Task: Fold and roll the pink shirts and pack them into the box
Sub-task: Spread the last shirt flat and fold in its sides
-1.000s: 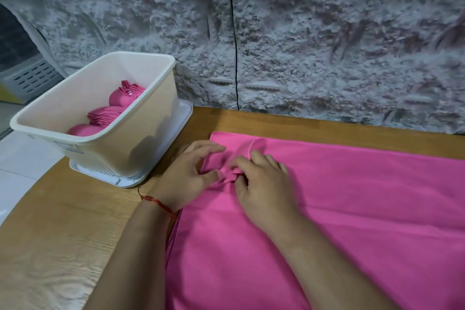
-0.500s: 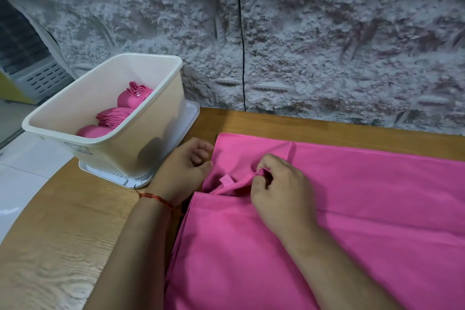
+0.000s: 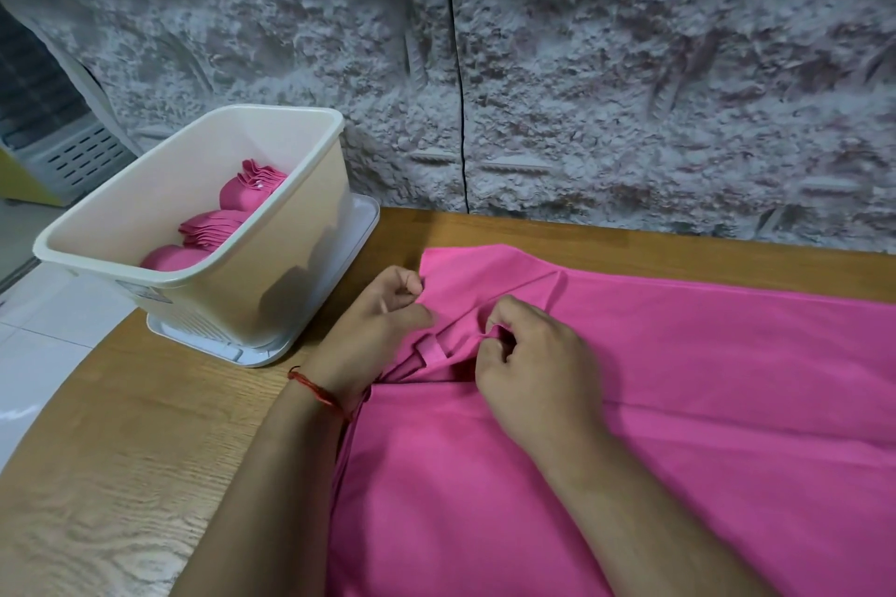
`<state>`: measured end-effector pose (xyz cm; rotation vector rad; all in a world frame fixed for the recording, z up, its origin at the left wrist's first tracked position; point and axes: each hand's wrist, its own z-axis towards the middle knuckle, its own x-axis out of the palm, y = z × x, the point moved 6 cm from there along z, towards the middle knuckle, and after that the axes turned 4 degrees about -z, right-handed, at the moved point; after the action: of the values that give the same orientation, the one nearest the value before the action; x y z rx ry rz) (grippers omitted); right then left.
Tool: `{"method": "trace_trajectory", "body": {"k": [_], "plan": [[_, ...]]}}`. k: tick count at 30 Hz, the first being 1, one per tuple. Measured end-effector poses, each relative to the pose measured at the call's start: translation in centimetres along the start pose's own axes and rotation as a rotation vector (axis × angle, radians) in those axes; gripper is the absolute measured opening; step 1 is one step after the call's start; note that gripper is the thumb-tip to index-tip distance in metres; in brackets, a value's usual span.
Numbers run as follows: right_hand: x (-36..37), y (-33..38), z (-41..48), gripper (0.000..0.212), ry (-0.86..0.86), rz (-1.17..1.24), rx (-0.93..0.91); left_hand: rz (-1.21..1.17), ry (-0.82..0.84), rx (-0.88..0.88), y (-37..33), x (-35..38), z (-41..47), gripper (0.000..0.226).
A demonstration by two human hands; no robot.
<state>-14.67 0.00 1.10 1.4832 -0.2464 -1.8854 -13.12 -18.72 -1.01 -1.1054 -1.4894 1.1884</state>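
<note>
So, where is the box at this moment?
In the head view, the box stands at the left of the table, on a white tray, just left of the left hand and the shirt.

Pink shirt (image 3: 679,402) runs off right & bottom edges. Rolled shirts (image 3: 213,228) partly hidden behind box (image 3: 271,267) wall. Box label (image 3: 145,293) too blurred to read.

A bright pink cloth shirt (image 3: 679,402) lies spread flat, its near-left edge bunched, beside a cream rectangular plastic box (image 3: 271,286) holding three rolled pink shirts (image 3: 213,230).
</note>
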Motion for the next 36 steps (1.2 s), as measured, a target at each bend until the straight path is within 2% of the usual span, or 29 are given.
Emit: {"method": "trace_trajectory", "body": {"k": [5,8,11,15,18,22,23,26,27,28,30,32,34,36], "plan": [[0.0,0.0,0.0,0.014,0.001,0.013,0.002,-0.512,0.124,0.032,-0.6,-0.2,-0.1,0.060],[0.0,0.0,0.0,0.013,-0.004,0.015,0.004,-0.569,0.086,0.013,-0.5,-1.1,0.0,0.065],[0.1,0.0,0.0,0.007,0.008,0.040,0.009,-0.472,0.045,-0.056,0.2,-1.7,-0.1,0.060],[0.0,0.0,0.0,0.005,0.005,0.051,0.016,-0.295,0.121,-0.121,0.1,-1.2,-0.8,0.057],[-0.1,0.0,0.0,0.010,0.005,0.076,0.017,-0.067,0.098,-0.139,-0.4,-1.8,-1.3,0.054],[-0.1,0.0,0.0,0.013,0.005,0.073,0.017,0.251,0.167,-0.146,-1.3,-2.0,-1.9,0.046],[-0.1,0.0,0.0,0.013,0.003,0.077,0.018,0.343,0.121,-0.113,-1.6,-2.2,-1.7,0.042],[-0.1,-0.1,0.0,0.012,0.002,0.079,0.022,0.669,-0.164,0.118,-3.1,-3.1,-1.3,0.032],[-0.1,-0.1,0.0,0.011,0.001,0.077,0.024,0.700,-0.182,0.194,-3.8,-3.1,-1.4,0.033],[-0.1,-0.1,-0.1,0.011,0.001,0.073,0.025,0.680,-0.118,0.252,-4.3,-2.7,-1.5,0.036],[-0.1,-0.1,0.0,0.010,0.004,0.069,0.025,0.637,0.157,0.275,-4.7,-1.3,-2.0,0.046],[0.0,0.0,0.0,0.008,0.006,0.069,0.025,0.820,0.347,0.280,-4.3,0.2,-2.4,0.049],[0.0,-0.1,0.0,0.006,0.003,0.067,0.029,0.901,0.363,0.266,-3.4,0.8,-2.3,0.033],[-0.1,-0.1,0.0,0.006,0.008,0.065,0.031,0.743,0.270,0.245,-3.4,0.5,-2.0,0.010]]}}
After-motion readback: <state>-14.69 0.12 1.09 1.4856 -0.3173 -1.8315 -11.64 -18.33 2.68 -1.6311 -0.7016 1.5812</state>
